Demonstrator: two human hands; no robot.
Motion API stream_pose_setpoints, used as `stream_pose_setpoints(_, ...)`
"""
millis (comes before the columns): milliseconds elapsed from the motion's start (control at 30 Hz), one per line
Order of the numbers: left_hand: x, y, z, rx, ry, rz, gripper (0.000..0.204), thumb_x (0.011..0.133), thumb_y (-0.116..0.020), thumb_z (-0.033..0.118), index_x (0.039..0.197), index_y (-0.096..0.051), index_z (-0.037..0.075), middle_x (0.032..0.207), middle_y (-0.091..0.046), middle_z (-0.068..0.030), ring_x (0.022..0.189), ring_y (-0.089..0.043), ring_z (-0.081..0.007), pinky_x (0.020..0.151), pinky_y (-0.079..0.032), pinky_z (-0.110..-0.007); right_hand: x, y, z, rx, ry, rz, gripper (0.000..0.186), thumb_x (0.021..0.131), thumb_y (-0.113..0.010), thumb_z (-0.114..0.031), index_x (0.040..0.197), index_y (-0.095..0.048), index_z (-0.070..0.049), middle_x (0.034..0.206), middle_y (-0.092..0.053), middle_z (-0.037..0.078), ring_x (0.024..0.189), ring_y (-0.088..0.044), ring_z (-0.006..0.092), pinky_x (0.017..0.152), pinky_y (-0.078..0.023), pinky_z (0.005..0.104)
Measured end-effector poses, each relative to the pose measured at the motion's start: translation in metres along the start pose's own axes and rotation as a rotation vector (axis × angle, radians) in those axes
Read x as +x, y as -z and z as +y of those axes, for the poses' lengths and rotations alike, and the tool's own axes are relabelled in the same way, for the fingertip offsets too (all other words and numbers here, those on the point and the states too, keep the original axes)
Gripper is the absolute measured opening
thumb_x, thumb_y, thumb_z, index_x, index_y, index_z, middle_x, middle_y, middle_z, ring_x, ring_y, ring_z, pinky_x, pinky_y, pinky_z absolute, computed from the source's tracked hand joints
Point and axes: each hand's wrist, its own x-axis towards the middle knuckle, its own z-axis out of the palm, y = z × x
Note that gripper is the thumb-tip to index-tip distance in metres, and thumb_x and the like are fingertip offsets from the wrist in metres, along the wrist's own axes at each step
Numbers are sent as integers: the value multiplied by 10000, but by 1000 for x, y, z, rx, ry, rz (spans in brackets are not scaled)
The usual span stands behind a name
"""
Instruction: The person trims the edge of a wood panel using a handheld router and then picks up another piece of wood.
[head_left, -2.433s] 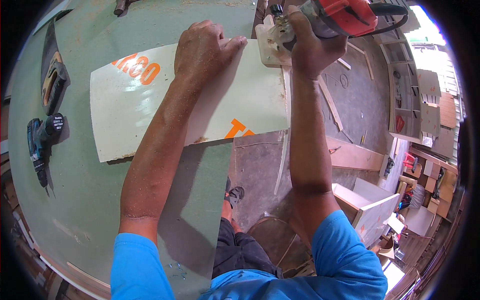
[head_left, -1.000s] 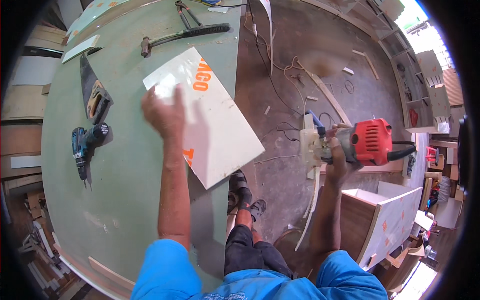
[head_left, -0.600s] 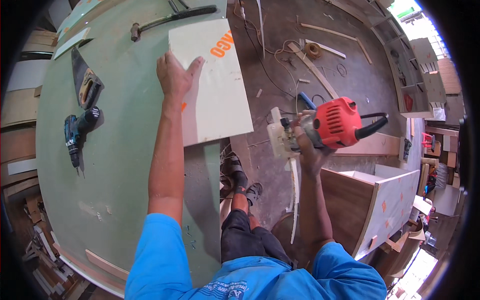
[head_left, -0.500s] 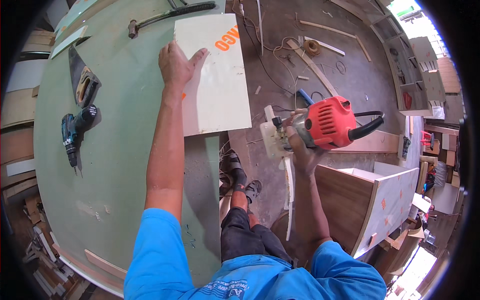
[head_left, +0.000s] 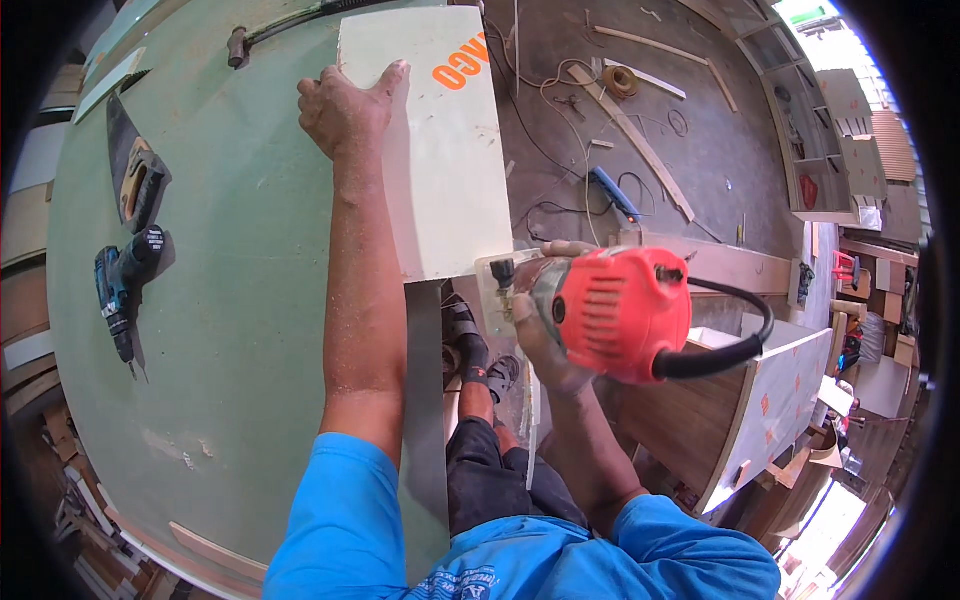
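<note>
A white rectangular board [head_left: 440,190] with orange lettering lies on the green worktop [head_left: 240,310], its right part reaching past the worktop's edge. My left hand [head_left: 350,112] grips the board's left edge, fingers curled and thumb laid across the top face. In my right hand [head_left: 548,350] is a red trim router [head_left: 625,312], held on its side around the metal body. The router's pale base plate [head_left: 494,292] is at the board's near right corner; whether they touch I cannot tell. A thin whitish strip [head_left: 532,425] hangs below the base plate.
On the worktop lie a cordless drill [head_left: 122,280], a handsaw [head_left: 135,175] and a hammer [head_left: 262,35]. A blue tool [head_left: 614,192], cords and wood strips [head_left: 630,140] are on the floor. An open wooden cabinet box [head_left: 765,410] stands at the right.
The router has moved left in my right hand, up to the board's near corner. My left hand keeps its hold on the board. The whole view has shifted a little.
</note>
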Motion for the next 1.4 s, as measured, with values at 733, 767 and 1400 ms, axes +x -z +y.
stream_pose_setpoints(733, -3, -2, -2, 54, -110, 35, 836, 753, -755, 710, 1085, -681, -53, 1081, -611, -159, 1013, -639, -287, 874, -548, -395, 16, -29, 8, 87, 65, 48, 501, 824, -737, -45, 1264, -511, 27, 1164, -610, 129, 1026, -627, 181, 912, -513, 328)
stream_pose_setpoints(767, -3, -2, -3, 53, -106, 23, 837, 753, -756, 708, 1086, -681, -56, 1082, -613, -160, 1015, -640, -288, 875, -549, -395, 17, -30, 9, 92, 66, 50, 500, 824, -738, -46, 1264, -511, 27, 1165, -610, 130, 1026, -627, 181, 912, -513, 328)
stream_pose_setpoints(1400, -4, -2, -10, 17, -189, 40, 876, 777, -708, 740, 1126, -643, -61, 1125, -588, -178, 1075, -617, -335, 920, -526, -446, 47, -49, 13, 151, 99, 78, 486, 829, -750, -64, 1248, -520, 27, 1178, -607, 148, 1020, -625, 185, 911, -511, 327)
